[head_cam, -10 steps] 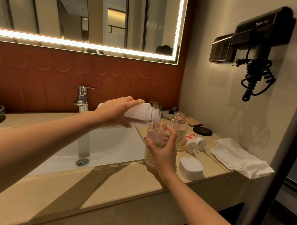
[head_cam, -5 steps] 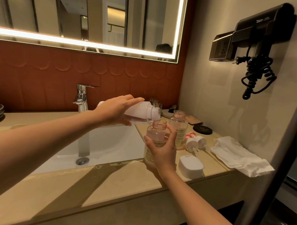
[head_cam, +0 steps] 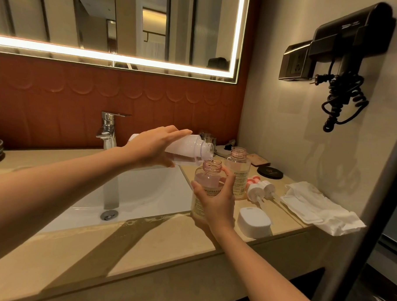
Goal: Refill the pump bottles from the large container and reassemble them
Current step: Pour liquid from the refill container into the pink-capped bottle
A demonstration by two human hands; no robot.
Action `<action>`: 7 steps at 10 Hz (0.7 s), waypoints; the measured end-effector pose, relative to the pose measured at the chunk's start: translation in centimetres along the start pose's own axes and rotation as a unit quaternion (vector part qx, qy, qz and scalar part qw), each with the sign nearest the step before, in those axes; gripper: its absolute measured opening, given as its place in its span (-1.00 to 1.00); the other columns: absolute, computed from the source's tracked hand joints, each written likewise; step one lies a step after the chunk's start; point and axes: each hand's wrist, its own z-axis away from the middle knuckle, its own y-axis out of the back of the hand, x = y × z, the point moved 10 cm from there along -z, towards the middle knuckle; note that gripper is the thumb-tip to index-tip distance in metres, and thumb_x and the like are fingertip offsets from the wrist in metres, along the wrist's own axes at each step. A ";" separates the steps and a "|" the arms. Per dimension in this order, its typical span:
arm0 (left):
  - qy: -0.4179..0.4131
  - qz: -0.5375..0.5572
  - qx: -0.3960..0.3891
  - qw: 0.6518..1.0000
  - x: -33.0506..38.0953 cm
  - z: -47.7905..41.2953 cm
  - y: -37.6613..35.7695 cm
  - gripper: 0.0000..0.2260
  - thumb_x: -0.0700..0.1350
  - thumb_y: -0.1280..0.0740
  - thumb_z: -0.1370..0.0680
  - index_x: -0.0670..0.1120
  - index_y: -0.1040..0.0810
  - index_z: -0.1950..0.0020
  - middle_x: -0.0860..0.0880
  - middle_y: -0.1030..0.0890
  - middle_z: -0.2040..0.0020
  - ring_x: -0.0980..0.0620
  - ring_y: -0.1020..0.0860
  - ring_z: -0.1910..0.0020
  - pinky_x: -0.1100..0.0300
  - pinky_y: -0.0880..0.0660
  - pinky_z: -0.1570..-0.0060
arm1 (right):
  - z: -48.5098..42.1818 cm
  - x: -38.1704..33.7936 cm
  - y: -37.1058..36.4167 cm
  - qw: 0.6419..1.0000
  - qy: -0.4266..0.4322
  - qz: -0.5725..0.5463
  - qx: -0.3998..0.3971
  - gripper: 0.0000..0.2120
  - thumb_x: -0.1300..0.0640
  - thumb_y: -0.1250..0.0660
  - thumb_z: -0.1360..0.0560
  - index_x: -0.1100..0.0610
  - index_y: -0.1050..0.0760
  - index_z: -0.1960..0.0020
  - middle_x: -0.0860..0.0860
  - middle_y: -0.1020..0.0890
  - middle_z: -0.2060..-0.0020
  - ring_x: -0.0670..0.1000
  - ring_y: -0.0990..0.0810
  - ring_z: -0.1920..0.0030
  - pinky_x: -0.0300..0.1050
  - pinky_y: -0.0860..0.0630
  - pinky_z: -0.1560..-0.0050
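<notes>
The left hand point(head_cam: 154, 146) grips the container point(head_cam: 188, 147) at mid-frame, fingers laid over its top and thumb under it. The container is tipped almost flat, its mouth pointing right and down just above the open neck of the front bottle point(head_cam: 208, 180). A shallow layer of liquid lies along the container's lower side. The right hand point(head_cam: 215, 201) holds the front bottle around its body, thumb on the left and fingers on the right. The bottle stands upright by the sink's right rim. Pinkish liquid shows in it near the shoulder; the label hides the lower part.

Just right of and behind it stands the second bottle point(head_cam: 236, 170), upright and uncapped; its fill level cannot be read. Two pumps point(head_cam: 256, 191) lie on their sides just right of the bottles, and a white cap point(head_cam: 254, 222) sits below them near the counter's front edge.

The sink point(head_cam: 134, 193) fills the centre left, with the faucet point(head_cam: 108, 129) behind it. The counter point(head_cam: 143, 243) is bare along its front in the lower left. At the right, a folded cloth point(head_cam: 315, 205) reaches the counter's edge by the wall, and a black disc point(head_cam: 270, 173) lies behind the pumps.
</notes>
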 end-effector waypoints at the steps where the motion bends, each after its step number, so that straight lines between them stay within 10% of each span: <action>1: -0.001 -0.002 0.001 1.000 0.0 0.0 0.1 -0.21 -0.08 -0.49 -0.38 0.03 -0.14 -0.50 -0.05 -0.42 -0.31 -0.04 -0.41 -0.23 0.10 -0.43 -0.18 | 0.0 0.0 0.0 1.000 0.000 -0.001 -0.001 -0.28 -0.17 -0.43 -0.35 -0.21 -0.06 -0.35 -0.03 -0.39 -0.33 -0.02 -0.46 -0.21 -0.35 -0.43 0.10; 7: -0.006 -0.004 0.003 1.000 0.0 -0.1 0.1 -0.21 -0.08 -0.50 -0.38 0.02 -0.14 -0.50 -0.06 -0.43 -0.30 -0.05 -0.42 -0.22 0.11 -0.44 -0.17 | 0.0 -0.2 0.0 1.000 0.005 0.001 0.003 -0.30 -0.16 -0.43 -0.35 -0.23 -0.06 -0.32 -0.03 -0.39 -0.33 -0.01 -0.46 -0.22 -0.29 -0.47 0.05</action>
